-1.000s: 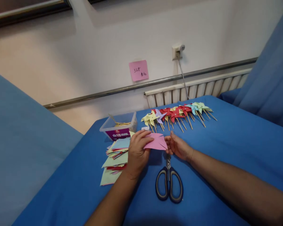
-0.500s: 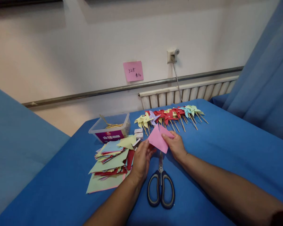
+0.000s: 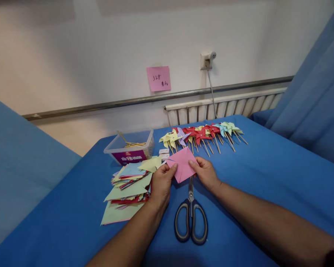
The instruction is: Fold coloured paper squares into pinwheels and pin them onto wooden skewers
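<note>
A square of pink paper [image 3: 183, 163] with slits cut in from its corners is held up above the blue cloth. My left hand [image 3: 163, 181] pinches its left side, thumb on top. On the right side, my right hand [image 3: 207, 172] grips the paper between thumb and fingers. Just below lies a pair of scissors [image 3: 191, 218] with dark handles, blades pointing away and their tips hidden under the paper. Beside my left hand is a pile of coloured paper [image 3: 130, 191] in green, yellow, blue and red, partly covered by that hand.
Several finished paper pinwheels [image 3: 200, 135] on sticks lie along the back of the table [image 3: 256, 178]. A clear plastic box [image 3: 130, 148] holding thin sticks stands at back left, near small white boxes [image 3: 164, 153]. Behind are a radiator [image 3: 225, 107] and a metal pipe [image 3: 122, 101].
The pink paper has been turned and now lies flatter, its slits facing up. My left thumb has moved onto its top. The camera view has shifted slightly.
</note>
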{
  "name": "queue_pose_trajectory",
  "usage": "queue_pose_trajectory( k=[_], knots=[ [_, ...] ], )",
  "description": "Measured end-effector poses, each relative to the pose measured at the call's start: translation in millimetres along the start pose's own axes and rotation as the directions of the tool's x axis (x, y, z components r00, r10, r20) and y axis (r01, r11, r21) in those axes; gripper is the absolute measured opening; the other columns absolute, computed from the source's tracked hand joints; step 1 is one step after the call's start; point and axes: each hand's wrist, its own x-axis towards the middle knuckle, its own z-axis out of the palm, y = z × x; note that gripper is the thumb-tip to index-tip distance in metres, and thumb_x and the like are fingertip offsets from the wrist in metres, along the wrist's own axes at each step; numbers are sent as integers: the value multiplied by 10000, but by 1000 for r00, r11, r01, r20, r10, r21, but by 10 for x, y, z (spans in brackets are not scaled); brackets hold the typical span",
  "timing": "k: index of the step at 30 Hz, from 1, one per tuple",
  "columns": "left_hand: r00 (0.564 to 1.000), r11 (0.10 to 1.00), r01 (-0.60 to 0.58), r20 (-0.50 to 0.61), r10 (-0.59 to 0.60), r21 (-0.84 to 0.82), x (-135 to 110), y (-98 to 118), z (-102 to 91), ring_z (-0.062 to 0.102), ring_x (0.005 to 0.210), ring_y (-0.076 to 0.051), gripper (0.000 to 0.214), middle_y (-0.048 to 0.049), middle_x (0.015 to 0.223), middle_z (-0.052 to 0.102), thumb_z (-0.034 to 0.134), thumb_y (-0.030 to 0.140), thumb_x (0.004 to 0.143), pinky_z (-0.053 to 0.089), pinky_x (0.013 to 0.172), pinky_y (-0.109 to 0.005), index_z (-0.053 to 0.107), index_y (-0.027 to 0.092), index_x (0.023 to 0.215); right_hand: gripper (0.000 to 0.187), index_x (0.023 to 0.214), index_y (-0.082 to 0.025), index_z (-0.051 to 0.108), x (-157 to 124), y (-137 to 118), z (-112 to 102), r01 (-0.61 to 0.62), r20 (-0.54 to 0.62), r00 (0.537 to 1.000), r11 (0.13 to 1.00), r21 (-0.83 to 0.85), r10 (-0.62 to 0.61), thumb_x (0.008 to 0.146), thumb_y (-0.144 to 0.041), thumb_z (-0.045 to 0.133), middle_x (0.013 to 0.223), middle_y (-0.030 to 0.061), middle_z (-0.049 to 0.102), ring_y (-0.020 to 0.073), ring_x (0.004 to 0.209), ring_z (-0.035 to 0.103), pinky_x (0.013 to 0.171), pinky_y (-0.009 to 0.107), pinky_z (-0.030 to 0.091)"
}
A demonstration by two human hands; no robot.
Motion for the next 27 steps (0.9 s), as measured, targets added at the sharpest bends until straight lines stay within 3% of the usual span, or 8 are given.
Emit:
queue_pose_trajectory(
  k=[4,9,14,17,19,22,24,27],
  knots=[
    [999,1000,10,51,-11,15,-3,-16,0,601,578,-131,301,-28,678,687,756,386,654,477,611,-251,696,125,792,376,664,-177,527,19,17,2,-37,15,999,999,30,37,751,-532,613,524,-50,465,97,477,423,456,219,324],
    [990,992,64,130,-50,-109,-72,50,89,666,756,-199,406,-97,865,727,772,335,645,510,738,-310,696,115,978,386,659,-181,508,21,-1,3,-81,39,996,991,106,78,707,-535,655,539,-51,482,86,472,416,449,212,331],
    [992,974,95,98,-76,-204,-92,73,131,683,805,-239,446,-134,935,727,808,264,597,519,810,-378,686,100,994,324,757,-183,544,2,30,21,-66,89,994,996,64,61,745,-496,628,569,-42,515,97,489,445,456,215,365],
    [996,967,85,36,-78,-240,-72,75,130,688,823,-250,429,-133,925,730,801,236,599,525,819,-391,683,102,989,256,968,-193,549,-25,10,8,84,6,996,996,-14,-84,803,-387,578,804,23,623,144,675,572,602,259,475],
    [997,962,81,4,-83,-262,-65,89,134,690,829,-252,390,-130,907,733,788,214,611,532,818,-388,684,99,969,297,1091,-208,523,-55,-40,-10,253,-24,966,957,-139,-259,800,-259,554,1032,72,608,184,881,596,742,312,500],
    [997,954,73,-4,-77,-290,-71,124,146,690,836,-248,360,-125,907,734,770,191,625,536,817,-376,683,96,961,441,1150,-237,529,-118,-140,-25,480,113,875,806,-346,-472,732,-95,516,1263,91,487,235,1167,486,952,414,428],
    [998,952,67,5,-69,-300,-81,145,150,689,843,-244,355,-121,912,734,763,191,633,536,815,-366,682,96,966,488,1142,-254,548,-161,-193,-15,559,242,829,717,-416,-505,702,-49,503,1350,78,407,252,1267,394,1037,465,346],
    [998,948,61,26,-56,-312,-93,157,149,686,855,-229,343,-114,923,733,759,193,642,531,821,-339,686,96,963,437,1082,-257,588,-201,-220,12,599,346,800,650,-467,-489,701,-54,529,1408,65,341,272,1304,340,1049,505,311]
  ],
)
